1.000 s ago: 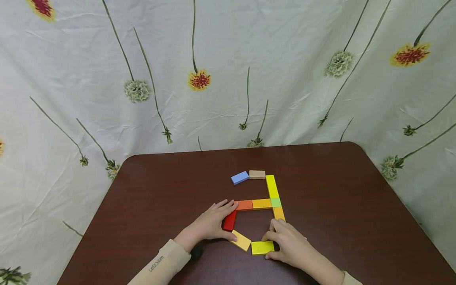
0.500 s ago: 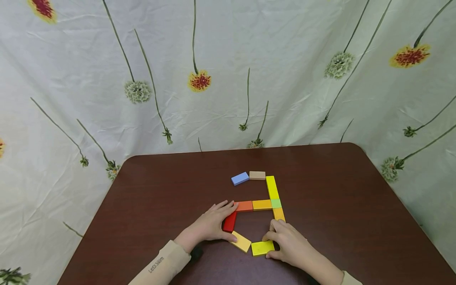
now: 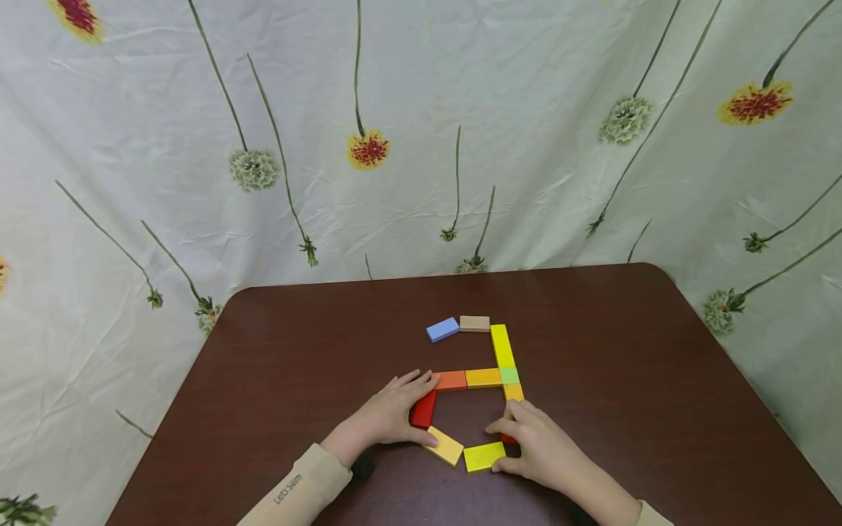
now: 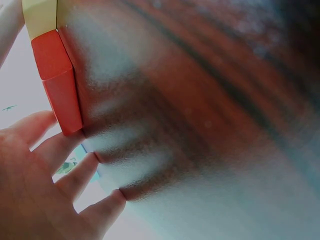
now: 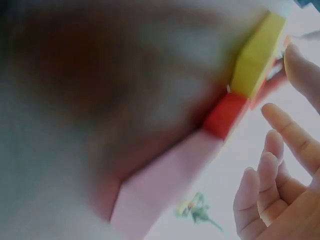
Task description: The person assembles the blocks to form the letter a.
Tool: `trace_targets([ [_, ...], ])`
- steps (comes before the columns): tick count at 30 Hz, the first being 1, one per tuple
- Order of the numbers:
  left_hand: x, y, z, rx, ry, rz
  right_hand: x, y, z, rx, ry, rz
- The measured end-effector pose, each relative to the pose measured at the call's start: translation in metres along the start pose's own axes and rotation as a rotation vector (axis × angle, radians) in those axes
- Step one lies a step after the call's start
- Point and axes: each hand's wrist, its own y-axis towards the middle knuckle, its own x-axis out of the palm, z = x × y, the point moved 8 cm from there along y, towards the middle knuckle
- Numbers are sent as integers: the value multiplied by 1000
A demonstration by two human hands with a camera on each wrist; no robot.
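Flat coloured blocks form a loop with a tail on the table. My left hand (image 3: 388,413) lies with spread fingers beside the red block (image 3: 424,409). Its fingertips reach the orange-red block (image 3: 450,380), and its thumb touches the pale yellow block (image 3: 446,446). My right hand (image 3: 546,447) hovers over the loop's lower right corner. Its thumb is at the right end of the bright yellow block (image 3: 483,456); a small red block (image 3: 508,439) shows under the fingers. In the right wrist view, the right fingers are loosely bent, apart from the yellow block (image 5: 257,57).
Amber blocks (image 3: 483,378) and a green block (image 3: 509,375) continue the loop. A long yellow block (image 3: 502,345) leads to a tan block (image 3: 475,324) and a blue block (image 3: 443,329). The brown table (image 3: 316,336) meets a flowered cloth (image 3: 421,204) behind.
My right hand has loosened from the lower right corner and its fingers have lifted slightly, uncovering a small red block. My left hand and the other blocks have stayed put.
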Motion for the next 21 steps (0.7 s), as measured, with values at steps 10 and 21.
trace_targets([
  [10,2,0,-2,-4,-3,-1,-14,-4,30,165,-42,39],
  [21,1,0,-2,-6,-10,-4,-10,-4,34,112,-43,59],
])
